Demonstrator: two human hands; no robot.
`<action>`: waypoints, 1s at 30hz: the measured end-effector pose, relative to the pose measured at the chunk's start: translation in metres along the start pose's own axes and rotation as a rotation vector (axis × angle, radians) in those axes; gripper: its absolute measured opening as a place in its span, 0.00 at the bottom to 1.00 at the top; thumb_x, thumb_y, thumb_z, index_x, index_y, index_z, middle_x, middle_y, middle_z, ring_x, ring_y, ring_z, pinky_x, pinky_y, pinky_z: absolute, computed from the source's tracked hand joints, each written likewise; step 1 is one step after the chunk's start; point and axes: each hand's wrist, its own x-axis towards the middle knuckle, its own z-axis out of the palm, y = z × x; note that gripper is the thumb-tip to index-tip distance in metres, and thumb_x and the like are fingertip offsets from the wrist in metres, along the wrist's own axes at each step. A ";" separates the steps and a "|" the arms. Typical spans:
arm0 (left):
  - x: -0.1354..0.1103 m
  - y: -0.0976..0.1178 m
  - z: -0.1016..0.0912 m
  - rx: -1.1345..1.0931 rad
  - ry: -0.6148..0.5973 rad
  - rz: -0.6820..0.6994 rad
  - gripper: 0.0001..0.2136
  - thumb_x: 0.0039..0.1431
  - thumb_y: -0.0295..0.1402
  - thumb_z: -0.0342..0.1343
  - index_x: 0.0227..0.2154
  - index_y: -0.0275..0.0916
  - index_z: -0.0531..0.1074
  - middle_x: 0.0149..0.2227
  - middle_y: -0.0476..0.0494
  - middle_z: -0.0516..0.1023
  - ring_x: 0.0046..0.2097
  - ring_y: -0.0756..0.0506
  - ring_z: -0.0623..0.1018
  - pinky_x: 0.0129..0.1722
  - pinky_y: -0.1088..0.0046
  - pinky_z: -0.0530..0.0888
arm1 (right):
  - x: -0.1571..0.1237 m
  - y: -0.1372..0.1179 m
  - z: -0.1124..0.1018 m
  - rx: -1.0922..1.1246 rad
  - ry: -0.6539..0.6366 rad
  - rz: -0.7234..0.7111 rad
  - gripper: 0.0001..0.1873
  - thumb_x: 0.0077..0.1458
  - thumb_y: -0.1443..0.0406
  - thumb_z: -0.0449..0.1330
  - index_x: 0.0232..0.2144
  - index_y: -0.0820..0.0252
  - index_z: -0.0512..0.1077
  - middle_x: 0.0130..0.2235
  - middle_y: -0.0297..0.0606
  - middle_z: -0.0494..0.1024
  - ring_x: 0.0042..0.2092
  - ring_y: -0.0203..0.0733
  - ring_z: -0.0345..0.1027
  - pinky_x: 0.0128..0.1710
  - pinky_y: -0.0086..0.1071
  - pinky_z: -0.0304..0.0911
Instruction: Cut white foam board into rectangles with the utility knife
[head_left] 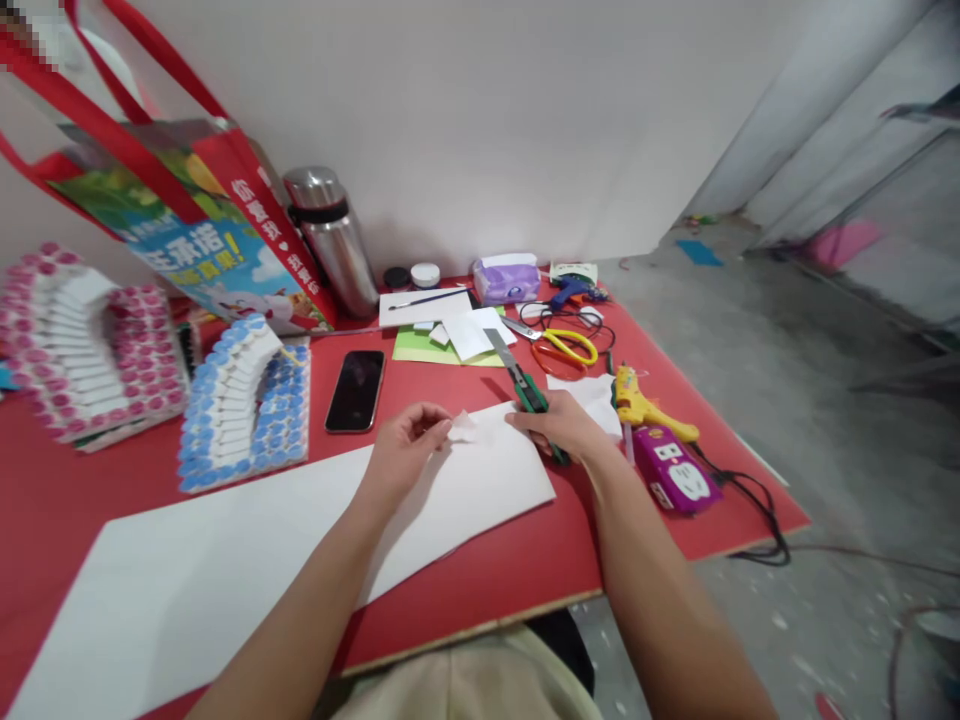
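Within right grip [566, 425], cutter [531, 394] aslant, forward-left

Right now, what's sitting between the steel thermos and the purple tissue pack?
In the head view: a small black round container nearer the thermos, a white-topped one beside it, and, in front, a paintbrush lying on a white card.

Cutter handle [531, 394] partly hidden by the right hand [564, 424] — white board [240, 530], near corner past the bottom edge.
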 end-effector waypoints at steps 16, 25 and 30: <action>0.012 -0.003 0.026 -0.633 -0.060 -0.401 0.14 0.43 0.31 0.73 0.30 0.32 0.75 0.24 0.50 0.72 0.25 0.56 0.70 0.23 0.83 0.66 | -0.013 -0.015 0.025 0.317 0.054 -0.055 0.21 0.43 0.56 0.71 0.36 0.62 0.72 0.16 0.24 0.63 0.16 0.29 0.52 0.14 0.23 0.50; 0.009 -0.009 0.035 -0.577 -0.073 -0.325 0.18 0.39 0.36 0.75 0.29 0.35 0.73 0.22 0.51 0.73 0.23 0.55 0.69 0.22 0.80 0.67 | -0.011 -0.010 0.038 0.129 0.011 -0.094 0.17 0.47 0.57 0.69 0.36 0.61 0.73 0.14 0.23 0.64 0.15 0.30 0.54 0.15 0.24 0.53; 0.009 -0.012 0.041 -0.538 -0.009 -0.238 0.17 0.40 0.36 0.74 0.30 0.36 0.73 0.22 0.52 0.72 0.23 0.55 0.69 0.22 0.80 0.66 | -0.013 -0.011 0.039 0.113 -0.001 -0.097 0.17 0.46 0.55 0.69 0.32 0.59 0.71 0.15 0.24 0.65 0.15 0.29 0.54 0.14 0.23 0.51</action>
